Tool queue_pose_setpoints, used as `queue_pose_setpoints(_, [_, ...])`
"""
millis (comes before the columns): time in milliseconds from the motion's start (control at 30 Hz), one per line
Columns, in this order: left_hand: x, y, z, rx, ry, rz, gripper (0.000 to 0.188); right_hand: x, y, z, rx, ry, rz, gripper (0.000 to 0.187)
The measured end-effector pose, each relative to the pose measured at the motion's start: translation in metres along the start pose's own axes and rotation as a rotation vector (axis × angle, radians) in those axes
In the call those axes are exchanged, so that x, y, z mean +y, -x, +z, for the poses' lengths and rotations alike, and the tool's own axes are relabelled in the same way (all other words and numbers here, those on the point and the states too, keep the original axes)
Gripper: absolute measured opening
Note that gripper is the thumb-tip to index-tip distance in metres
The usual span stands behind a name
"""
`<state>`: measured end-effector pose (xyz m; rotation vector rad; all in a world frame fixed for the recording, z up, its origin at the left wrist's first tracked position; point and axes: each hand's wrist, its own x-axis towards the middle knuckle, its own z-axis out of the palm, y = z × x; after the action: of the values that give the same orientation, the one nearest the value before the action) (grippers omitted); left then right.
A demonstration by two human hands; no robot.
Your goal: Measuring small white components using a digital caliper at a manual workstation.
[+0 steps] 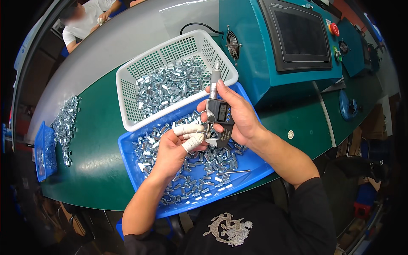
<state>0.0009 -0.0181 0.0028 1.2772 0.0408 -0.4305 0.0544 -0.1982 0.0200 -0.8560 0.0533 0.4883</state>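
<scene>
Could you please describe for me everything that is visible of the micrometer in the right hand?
The micrometer has a silvery, metallic-looking barrel and a dark body with a small grey screen showing digits, and blue buttons beside it. It stands nearly upright in the picture, barrel toward the top edge, over the blue tray. The right hand grips it, thumb against the barrel. The left hand has its covered fingertips by the measuring gap; whether they touch it is unclear.
</scene>
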Motion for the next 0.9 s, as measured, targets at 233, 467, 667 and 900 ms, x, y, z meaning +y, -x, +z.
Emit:
queue_pose_setpoints(233, [-0.001, -0.001, -0.002, 0.004, -0.099, 0.029, 0.021, 0.0, 0.001, 0.002, 0.016, 0.082, -0.028, 0.037])
queue_pose_setpoints(467, [-0.002, -0.004, -0.012, 0.05, -0.156, 0.075, 0.02, -0.001, 0.003, 0.001, -0.002, 0.055, -0.029, 0.04])
queue_pose_setpoints(667, [0.016, -0.006, -0.015, 0.408, -0.193, 0.498, 0.046, -0.005, 0.004, 0.0, 0.015, 0.07, -0.037, 0.041])
queue_pose_setpoints(900, [0.0, -0.004, -0.014, 0.271, -1.235, 0.34, 0.018, -0.002, 0.003, -0.001, 0.005, 0.059, -0.024, 0.041])
